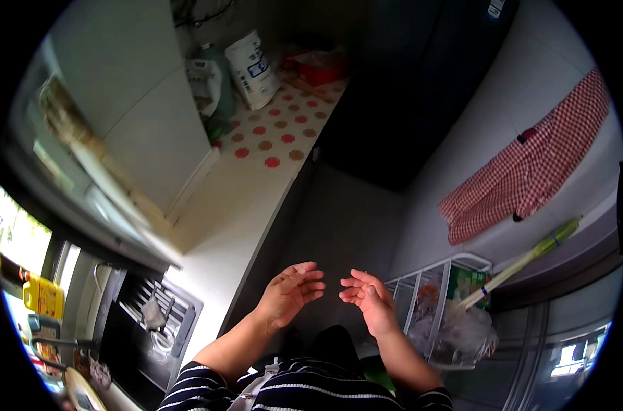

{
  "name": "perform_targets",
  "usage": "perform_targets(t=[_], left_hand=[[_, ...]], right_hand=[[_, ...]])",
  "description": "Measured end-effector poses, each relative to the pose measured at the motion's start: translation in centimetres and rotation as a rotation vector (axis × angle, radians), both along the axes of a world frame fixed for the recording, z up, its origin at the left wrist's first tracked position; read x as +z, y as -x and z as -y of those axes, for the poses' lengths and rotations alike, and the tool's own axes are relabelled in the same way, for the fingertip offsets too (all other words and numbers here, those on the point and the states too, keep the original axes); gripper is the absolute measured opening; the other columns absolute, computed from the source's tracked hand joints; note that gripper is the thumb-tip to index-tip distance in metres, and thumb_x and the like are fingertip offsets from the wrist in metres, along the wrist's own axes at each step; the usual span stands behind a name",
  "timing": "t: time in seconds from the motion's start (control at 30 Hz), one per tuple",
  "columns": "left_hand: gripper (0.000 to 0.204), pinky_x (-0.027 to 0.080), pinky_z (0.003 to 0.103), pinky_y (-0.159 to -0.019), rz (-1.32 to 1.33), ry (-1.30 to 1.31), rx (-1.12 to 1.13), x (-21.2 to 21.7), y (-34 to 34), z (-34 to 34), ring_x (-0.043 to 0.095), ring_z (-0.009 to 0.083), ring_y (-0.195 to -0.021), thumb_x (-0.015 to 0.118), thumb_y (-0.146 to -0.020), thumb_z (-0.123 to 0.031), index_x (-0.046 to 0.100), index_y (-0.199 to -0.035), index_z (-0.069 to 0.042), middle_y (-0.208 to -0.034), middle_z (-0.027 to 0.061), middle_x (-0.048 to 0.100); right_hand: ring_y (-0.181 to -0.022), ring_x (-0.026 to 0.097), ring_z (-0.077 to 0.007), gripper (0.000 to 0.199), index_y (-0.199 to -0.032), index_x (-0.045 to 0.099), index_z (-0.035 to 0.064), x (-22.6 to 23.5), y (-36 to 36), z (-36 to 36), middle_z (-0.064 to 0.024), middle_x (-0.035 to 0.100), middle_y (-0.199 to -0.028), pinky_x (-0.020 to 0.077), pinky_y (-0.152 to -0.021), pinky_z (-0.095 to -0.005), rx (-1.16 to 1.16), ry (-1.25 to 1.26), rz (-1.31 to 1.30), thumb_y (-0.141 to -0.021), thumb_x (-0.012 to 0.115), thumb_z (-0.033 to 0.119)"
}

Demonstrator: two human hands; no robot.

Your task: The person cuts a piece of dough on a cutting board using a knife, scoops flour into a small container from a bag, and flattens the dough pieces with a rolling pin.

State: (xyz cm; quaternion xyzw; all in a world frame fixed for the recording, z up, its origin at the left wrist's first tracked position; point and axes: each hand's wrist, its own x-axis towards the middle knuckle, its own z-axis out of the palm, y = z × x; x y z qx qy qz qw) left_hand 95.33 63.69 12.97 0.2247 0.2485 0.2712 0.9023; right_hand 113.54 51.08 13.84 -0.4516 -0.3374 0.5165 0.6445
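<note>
My left hand (291, 294) is raised in front of my body, palm turned inward, fingers apart and curved a little. Facing it across a small gap is my right hand (370, 298), its fingers also spread and slightly bent. Neither one holds or touches anything. To the left of my left hand runs the pale countertop (239, 205). Closest to my right hand is a white wire rack (448, 274) carrying plastic bags (466, 335) and a long bundle of green stalks (520, 264).
A black sink (143, 349) with a drain rack lies at lower left, near a yellow jug (44, 294). A white bag (252, 70) and a red container (322, 68) stand on the far counter. A red checked apron (524, 168) hangs on the right wall beside a dark tall cabinet (394, 89).
</note>
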Motion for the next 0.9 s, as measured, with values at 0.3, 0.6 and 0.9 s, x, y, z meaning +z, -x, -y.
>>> perform_targets(t=[0.3, 0.6, 0.9], left_hand=[[0.025, 0.049, 0.04, -0.091, -0.057, -0.071, 0.125, 1.1, -19.0, -20.8, 0.061, 0.025, -0.098, 0.05, -0.098, -0.018, 0.053, -0.12, -0.006, -0.11, 0.0102, 0.062], [0.022, 0.051, 0.036, -0.083, -0.175, -0.117, 0.579, 1.1, -21.3, -38.1, 0.065, 0.0209, -0.087, 0.058, -0.094, -0.014, 0.056, -0.114, -0.006, -0.102, 0.0088, 0.066], [0.027, 0.049, 0.028, -0.08, -0.548, -0.59, 0.843, 3.8, -21.4, -60.0, 0.061, 0.0147, -0.087, 0.063, -0.092, -0.015, 0.058, -0.114, 0.0, -0.102, 0.0075, 0.065]], right_hand=[[-0.091, 0.062, -0.0174, 0.035, -0.126, 0.054, -0.0002, -0.2, -19.8, -22.7, -0.0129, 0.064, -0.108, 0.0506, -0.085, -0.0317, -0.032, 0.081, 0.003, -0.095, 0.058, 0.015], [-0.084, 0.062, -0.0096, 0.011, -0.096, 0.063, -0.0008, 2.4, -26.2, -53.5, -0.0058, 0.067, -0.091, 0.05, -0.079, -0.0235, 0.416, -0.107, 0.306, -0.093, 0.063, 0.01], [-0.084, 0.06, -0.0071, 0.021, -0.109, 0.065, 0.0026, 10.8, -23.4, -80.6, -0.0033, 0.066, -0.091, 0.0494, -0.076, -0.0234, 0.59, -0.31, 0.839, -0.093, 0.061, 0.017]])
